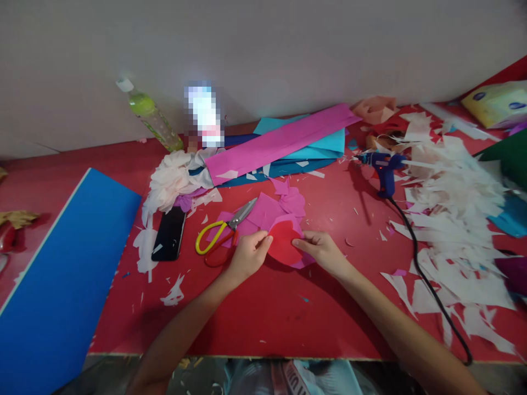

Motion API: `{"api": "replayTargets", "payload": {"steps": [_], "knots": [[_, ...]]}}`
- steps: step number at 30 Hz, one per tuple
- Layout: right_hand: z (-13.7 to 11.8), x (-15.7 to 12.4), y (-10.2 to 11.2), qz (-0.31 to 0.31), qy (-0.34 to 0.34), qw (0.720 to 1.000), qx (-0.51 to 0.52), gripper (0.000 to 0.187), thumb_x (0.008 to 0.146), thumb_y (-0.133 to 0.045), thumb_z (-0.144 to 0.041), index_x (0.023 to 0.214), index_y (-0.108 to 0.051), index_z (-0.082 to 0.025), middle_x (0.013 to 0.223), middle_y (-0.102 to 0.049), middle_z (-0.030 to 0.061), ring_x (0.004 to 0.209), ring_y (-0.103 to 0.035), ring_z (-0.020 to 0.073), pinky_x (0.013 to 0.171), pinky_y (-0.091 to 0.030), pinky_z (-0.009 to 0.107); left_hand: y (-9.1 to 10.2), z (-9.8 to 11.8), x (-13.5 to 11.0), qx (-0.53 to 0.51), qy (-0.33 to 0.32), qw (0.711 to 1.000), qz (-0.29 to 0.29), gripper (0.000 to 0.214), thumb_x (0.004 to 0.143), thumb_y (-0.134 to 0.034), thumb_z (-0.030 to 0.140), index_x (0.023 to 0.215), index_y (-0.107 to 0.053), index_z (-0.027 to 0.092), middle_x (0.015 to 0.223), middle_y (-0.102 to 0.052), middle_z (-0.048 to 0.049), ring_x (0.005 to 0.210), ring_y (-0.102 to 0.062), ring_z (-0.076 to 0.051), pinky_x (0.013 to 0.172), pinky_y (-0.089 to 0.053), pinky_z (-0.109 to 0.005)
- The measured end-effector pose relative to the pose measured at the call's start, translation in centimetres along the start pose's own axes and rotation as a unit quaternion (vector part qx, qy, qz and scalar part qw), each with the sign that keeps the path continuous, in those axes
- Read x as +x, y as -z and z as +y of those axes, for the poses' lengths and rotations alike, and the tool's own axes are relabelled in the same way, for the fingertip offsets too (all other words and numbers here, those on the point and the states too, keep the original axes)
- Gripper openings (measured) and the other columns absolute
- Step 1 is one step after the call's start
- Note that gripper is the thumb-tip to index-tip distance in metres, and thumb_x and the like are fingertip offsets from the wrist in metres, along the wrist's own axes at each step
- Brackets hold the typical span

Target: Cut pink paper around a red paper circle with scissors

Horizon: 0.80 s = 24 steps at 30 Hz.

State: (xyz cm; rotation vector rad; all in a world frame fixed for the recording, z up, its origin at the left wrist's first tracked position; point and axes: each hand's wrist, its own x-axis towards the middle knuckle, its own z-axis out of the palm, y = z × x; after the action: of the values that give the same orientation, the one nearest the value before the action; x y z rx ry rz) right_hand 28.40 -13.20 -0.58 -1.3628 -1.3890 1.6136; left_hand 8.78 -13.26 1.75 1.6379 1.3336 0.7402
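Observation:
A red paper cut-out [284, 244] lies on top of a pink paper piece [302, 260] at the middle of the red table [267, 307]. My left hand [247, 255] pinches the red piece's left edge between thumb and fingers. At the right edge of the same red piece, my right hand [323, 249] grips it with closed fingers. More pink paper pieces [274, 211] lie just behind the hands. Yellow-handled scissors [224, 227] rest to the left of my left hand.
A black phone [169, 233] lies left of the scissors. A blue glue gun [385, 167] stands at the right, its black cord [428, 285] running to the front edge. White paper scraps [453, 219] cover the right side. A blue board [57, 280], folded pink and blue sheets [284, 142], and a green bottle [154, 118] are also here.

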Motion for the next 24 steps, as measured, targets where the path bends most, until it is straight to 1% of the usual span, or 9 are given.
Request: {"api": "replayTargets", "payload": {"steps": [4,6,8,11,13,15,18,21,24], "knots": [[0.0,0.0,0.2,-0.003,0.009,1.0,-0.013,0.038,0.076,-0.058,-0.054,0.071,-0.06,-0.017,0.061,-0.052,-0.0005,0.056,-0.045,0.0123,0.053,-0.036,0.026,0.1,-0.1,0.1,0.007,-0.006,1.0,-0.004,0.033,0.085,-0.042,0.034,0.059,-0.027,0.02,0.056,-0.027,0.006,0.054,-0.028,-0.009,0.052,-0.023,-0.025],[0.0,0.0,0.2,-0.002,0.013,1.0,-0.019,0.038,0.076,-0.057,-0.054,0.07,-0.06,-0.017,0.06,-0.052,-0.0004,0.057,-0.045,0.0124,0.053,-0.036,0.026,0.2,-0.1,0.2,0.006,-0.004,1.0,-0.005,0.031,0.084,-0.043,0.033,0.059,-0.032,0.019,0.056,-0.03,0.0058,0.055,-0.031,-0.009,0.052,-0.025,-0.024],[0.1,0.1,0.3,0.003,0.016,1.0,-0.027,0.039,0.076,-0.057,-0.055,0.069,-0.059,-0.017,0.059,-0.051,-0.001,0.056,-0.044,0.0118,0.052,-0.035,0.026,0.3,-0.2,0.4,0.004,-0.001,1.0,-0.007,0.027,0.083,-0.044,0.032,0.061,-0.039,0.018,0.057,-0.036,0.0054,0.057,-0.036,-0.009,0.054,-0.029,-0.023],[0.2,0.2,0.4,0.014,0.022,0.999,-0.031,0.039,0.075,-0.058,-0.055,0.065,-0.057,-0.017,0.057,-0.048,-0.0023,0.054,-0.041,0.0105,0.051,-0.033,0.025,0.6,-0.3,0.6,-0.001,0.002,1.0,0.0,0.02,0.081,-0.048,0.031,0.068,-0.05,0.017,0.062,-0.049,0.0035,0.061,-0.045,-0.011,0.058,-0.036,-0.022],[0.3,0.2,0.4,0.019,0.023,0.999,-0.028,0.04,0.075,-0.059,-0.055,0.063,-0.055,-0.017,0.057,-0.046,-0.0029,0.053,-0.039,0.0099,0.05,-0.031,0.025,0.9,-0.5,0.7,-0.002,0.005,1.0,0.004,0.018,0.08,-0.05,0.031,0.072,-0.055,0.016,0.066,-0.057,0.0016,0.064,-0.051,-0.012,0.061,-0.039,-0.023],[0.4,0.3,0.4,0.02,0.021,0.999,-0.022,0.04,0.074,-0.059,-0.055,0.061,-0.053,-0.017,0.056,-0.043,-0.0035,0.052,-0.036,0.0094,0.05,-0.029,0.025,1.1,-0.6,0.8,0.0,0.008,1.0,0.006,0.017,0.08,-0.05,0.031,0.074,-0.058,0.016,0.069,-0.061,0.0001,0.065,-0.054,-0.013,0.062,-0.041,-0.024],[0.5,0.3,0.3,0.016,0.013,1.0,-0.01,0.041,0.073,-0.06,-0.055,0.06,-0.051,-0.018,0.054,-0.041,-0.0042,0.05,-0.034,0.0088,0.049,-0.027,0.024,1.4,-0.8,0.8,-0.005,0.009,1.0,0.005,0.017,0.079,-0.05,0.03,0.073,-0.059,0.017,0.067,-0.061,0.0001,0.065,-0.055,-0.013,0.061,-0.042,-0.024],[0.6,0.3,0.3,0.017,0.005,1.0,0.0,0.041,0.073,-0.061,-0.055,0.06,-0.051,-0.018,0.054,-0.041,-0.0043,0.05,-0.033,0.0086,0.048,-0.026,0.024,1.4,-0.8,0.7,-0.046,0.033,0.998,0.005,0.019,0.081,-0.048,0.032,0.072,-0.056,0.017,0.063,-0.059,0.0011,0.06,-0.056,-0.013,0.058,-0.043,-0.023],[0.6,0.3,0.3,0.017,0.0,1.0,0.007,0.04,0.072,-0.062,-0.055,0.061,-0.053,-0.017,0.054,-0.042,-0.0041,0.049,-0.035,0.0087,0.048,-0.027,0.024,1.3,-0.7,0.7,-0.062,0.041,0.997,-0.005,0.02,0.082,-0.046,0.034,0.077,-0.055,0.017,0.067,-0.059,0.0007,0.061,-0.056,-0.012,0.058,-0.044,-0.023]]}}
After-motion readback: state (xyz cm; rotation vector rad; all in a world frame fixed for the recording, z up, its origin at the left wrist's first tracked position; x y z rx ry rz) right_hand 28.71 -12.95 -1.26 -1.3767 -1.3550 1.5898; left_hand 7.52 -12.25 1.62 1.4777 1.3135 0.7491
